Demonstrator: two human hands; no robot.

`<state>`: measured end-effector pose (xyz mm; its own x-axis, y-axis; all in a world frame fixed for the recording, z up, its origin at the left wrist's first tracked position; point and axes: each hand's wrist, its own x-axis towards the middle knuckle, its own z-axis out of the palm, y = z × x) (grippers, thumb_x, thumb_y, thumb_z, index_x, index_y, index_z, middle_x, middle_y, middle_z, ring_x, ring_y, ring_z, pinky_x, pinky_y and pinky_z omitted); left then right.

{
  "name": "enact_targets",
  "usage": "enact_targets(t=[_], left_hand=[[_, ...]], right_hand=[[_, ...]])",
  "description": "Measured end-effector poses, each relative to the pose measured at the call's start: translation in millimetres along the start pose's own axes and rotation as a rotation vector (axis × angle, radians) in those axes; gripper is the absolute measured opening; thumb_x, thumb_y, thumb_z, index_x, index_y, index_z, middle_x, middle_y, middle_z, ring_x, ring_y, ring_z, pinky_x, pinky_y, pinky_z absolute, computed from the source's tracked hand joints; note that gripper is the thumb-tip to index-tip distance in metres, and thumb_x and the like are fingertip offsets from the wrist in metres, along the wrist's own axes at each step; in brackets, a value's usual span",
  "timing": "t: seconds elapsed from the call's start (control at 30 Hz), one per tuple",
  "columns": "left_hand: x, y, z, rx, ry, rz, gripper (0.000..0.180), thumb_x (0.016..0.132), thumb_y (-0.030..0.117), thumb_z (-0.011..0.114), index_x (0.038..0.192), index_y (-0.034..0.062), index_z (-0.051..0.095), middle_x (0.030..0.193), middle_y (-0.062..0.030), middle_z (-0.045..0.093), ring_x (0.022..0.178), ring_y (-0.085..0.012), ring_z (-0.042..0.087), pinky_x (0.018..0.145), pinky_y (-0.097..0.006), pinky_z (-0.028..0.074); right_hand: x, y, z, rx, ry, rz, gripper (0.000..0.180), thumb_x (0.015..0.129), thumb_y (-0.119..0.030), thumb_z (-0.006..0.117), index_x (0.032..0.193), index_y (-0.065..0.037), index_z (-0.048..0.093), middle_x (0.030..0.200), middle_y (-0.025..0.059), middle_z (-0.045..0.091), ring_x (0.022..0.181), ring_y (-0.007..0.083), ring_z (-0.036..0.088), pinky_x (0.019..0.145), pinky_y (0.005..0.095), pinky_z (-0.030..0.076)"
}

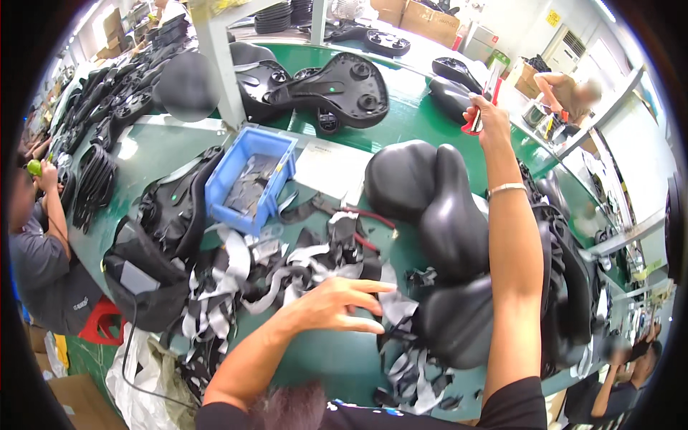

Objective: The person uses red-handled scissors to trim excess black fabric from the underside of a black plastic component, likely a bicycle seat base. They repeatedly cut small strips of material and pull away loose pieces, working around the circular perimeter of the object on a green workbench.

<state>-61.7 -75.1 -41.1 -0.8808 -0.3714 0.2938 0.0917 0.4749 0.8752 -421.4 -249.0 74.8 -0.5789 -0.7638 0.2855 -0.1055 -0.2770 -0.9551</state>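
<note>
Left hand (337,304) hovers open above limp grey-black offcuts (287,272); right hand (487,118) grips red-handled scissors (479,107) past glossy rounded saddles (437,208).

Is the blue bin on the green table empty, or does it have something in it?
Partly filled. The blue bin stands upright on the green table, and flat grey pieces cover its floor, well below the rim.

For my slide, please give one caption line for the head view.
Right hand lifts a red-handled tool; left hand hovers open over black-and-white strap scraps.

green table (337,358) bears black saddles (430,208); blue bin (251,179); strap scraps (244,276).
</note>
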Motion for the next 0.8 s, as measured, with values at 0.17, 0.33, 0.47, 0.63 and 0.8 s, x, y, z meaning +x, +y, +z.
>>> enact_targets(t=[0.17,0.33,0.47,0.63,0.8], left_hand=[[-15.1,-27.8,-2.5,-0.043,0.363,-0.111,0.021,0.077,0.018,0.075,0.077,-0.0011,0.065,0.086,-0.0137,0.068,0.079,-0.0254,0.068,0.068,-0.033,0.054],[-21.6,-18.5,-8.5,-0.121,0.336,-0.254,0.015,0.080,0.013,0.070,0.079,-0.0015,0.067,0.087,-0.0135,0.069,0.079,-0.0248,0.069,0.070,-0.031,0.054],[-17.5,-15.6,-9.5,-0.144,0.361,-0.283,0.014,0.083,0.012,0.068,0.078,0.0003,0.065,0.083,-0.0090,0.068,0.073,-0.0213,0.066,0.063,-0.028,0.051],[-8.6,-21.7,-1.3,-0.035,0.429,-0.297,0.017,0.085,0.015,0.066,0.080,-0.0007,0.064,0.075,-0.0118,0.063,0.067,-0.0247,0.063,0.061,-0.032,0.048],[-5.3,-32.4,3.7,-0.157,0.495,-0.278,0.020,0.089,0.018,0.062,0.084,-0.0015,0.064,0.076,-0.0087,0.062,0.067,-0.0169,0.058,0.061,-0.029,0.046]], right_hand=[[113.7,107.5,-8.1,0.375,0.271,0.517,0.025,0.081,0.001,0.058,0.103,-0.001,0.047,0.104,0.0168,0.054,0.091,0.0414,0.061,0.080,0.0657,0.051],[156.7,142.1,23.9,0.539,0.432,0.803,0.039,0.079,-0.009,0.065,0.114,-0.007,0.048,0.120,0.0147,0.051,0.118,0.0422,0.046,0.097,0.0689,0.035],[173.6,171.4,6.9,0.518,0.343,0.675,0.039,0.078,-0.010,0.067,0.113,-0.011,0.051,0.121,0.0131,0.052,0.115,0.0373,0.050,0.096,0.0670,0.037],[170.6,111.3,8.7,0.534,0.410,0.363,0.029,0.081,-0.004,0.057,0.107,-0.006,0.045,0.103,0.0127,0.051,0.089,0.0303,0.057,0.069,0.0492,0.059],[95.2,-14.6,36.4,0.233,0.035,0.221,0.028,0.079,-0.016,0.066,0.106,-0.010,0.058,0.097,0.0079,0.058,0.084,0.0211,0.060,0.058,0.0373,0.055]])
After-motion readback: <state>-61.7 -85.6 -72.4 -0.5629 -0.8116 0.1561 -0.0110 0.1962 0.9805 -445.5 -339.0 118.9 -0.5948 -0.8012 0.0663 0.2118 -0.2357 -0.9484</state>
